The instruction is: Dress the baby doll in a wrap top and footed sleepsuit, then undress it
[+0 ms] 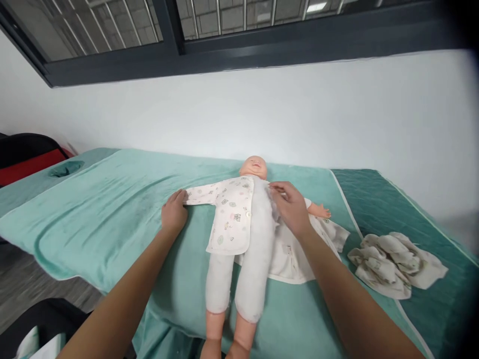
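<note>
A baby doll [254, 167] lies on its back on a teal blanket [112, 214], head toward the wall. It wears a white printed jacket [230, 214], with one flap closed over its left half and the other flap spread out under its right side. My left hand [174, 212] is closed on the end of the jacket sleeve by the doll's arm. My right hand [290, 207] rests on the doll's chest and pinches the edge of the open flap near the shoulder.
A crumpled printed garment [396, 264] lies on the darker green quilt [377, 199] at the right. A white wall rises behind the bed. A red and black chair [26, 159] stands at the far left. The blanket's front edge hangs over the bed.
</note>
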The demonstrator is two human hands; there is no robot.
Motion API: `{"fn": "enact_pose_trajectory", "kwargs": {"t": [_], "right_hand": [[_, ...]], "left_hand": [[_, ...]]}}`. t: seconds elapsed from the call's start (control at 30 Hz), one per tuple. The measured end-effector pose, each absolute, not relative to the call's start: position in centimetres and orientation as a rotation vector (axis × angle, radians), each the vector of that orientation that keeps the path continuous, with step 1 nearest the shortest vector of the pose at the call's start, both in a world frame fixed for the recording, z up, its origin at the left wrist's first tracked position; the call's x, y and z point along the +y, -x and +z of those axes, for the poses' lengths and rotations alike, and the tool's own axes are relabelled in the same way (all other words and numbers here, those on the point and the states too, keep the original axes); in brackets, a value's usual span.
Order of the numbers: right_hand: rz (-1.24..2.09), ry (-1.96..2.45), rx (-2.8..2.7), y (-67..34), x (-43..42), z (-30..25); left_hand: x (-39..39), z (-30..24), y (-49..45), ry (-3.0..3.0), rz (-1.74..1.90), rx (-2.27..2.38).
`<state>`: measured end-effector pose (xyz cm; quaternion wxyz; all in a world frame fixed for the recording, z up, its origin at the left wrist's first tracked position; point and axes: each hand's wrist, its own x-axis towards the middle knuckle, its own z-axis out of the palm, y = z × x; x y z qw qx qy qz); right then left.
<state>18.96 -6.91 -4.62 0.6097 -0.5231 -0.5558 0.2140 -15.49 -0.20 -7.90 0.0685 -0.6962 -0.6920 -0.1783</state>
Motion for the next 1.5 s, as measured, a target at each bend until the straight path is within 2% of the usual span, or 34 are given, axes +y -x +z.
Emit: {"fn": "enact_pose_trajectory", "kwargs": {"t": [0.1, 0.23, 0.3, 0.4, 0.57, 0.7, 0.87, 0.97, 1.13, 1.5], "right_hand": [[0.377, 1.349, -1.153, -22.8, -8.5, -4.6], [0.435, 1.573, -1.043, -27.5, -9.1, -5.9], [0.407, 1.587, -0.995, -28.9, -8.8, -7.0], [0.391, 1.646, -0.914, -29.7, -8.3, -8.4], [0.526, 1.668, -0.846, -29.3, -7.9, -9.1], [0.54, 1.555, -0.728, -28.8, -8.1, -8.6], [0.761, 1.38, -0.568, -28.9, -8.7, -7.5], [0.807, 1.417, -0.531, -30.0, -8.9, -7.4], [0.686, 1.575, -0.666, -31.9, -9.0, -8.4], [0.795, 1.738, -0.995, -30.9, -9.1, -8.2]], "left_hand": [[-2.0, -7.2, 13.9, 2.173, -0.61, -1.911], [-3.6, -4.3, 8.3, 2.446, -0.933, -1.686], [-3.7, -2.5, 4.8, 2.653, -0.959, -1.628], [-3.4, 0.1, 0.3, 2.898, -0.805, -1.447], [-3.2, 2.4, -5.6, 2.863, -0.394, -1.154], [-3.6, 1.5, -11.7, 2.951, -0.084, -0.84], [-3.6, -1.5, -17.8, 3.058, 0.194, -0.879], [-3.0, -2.2, -18.5, 3.056, 0.19, -0.913], [-1.8, -1.0, -16.4, 3.021, 0.101, -0.816], [-1.5, 0.9, -13.9, 2.976, -0.031, -0.85]]}}
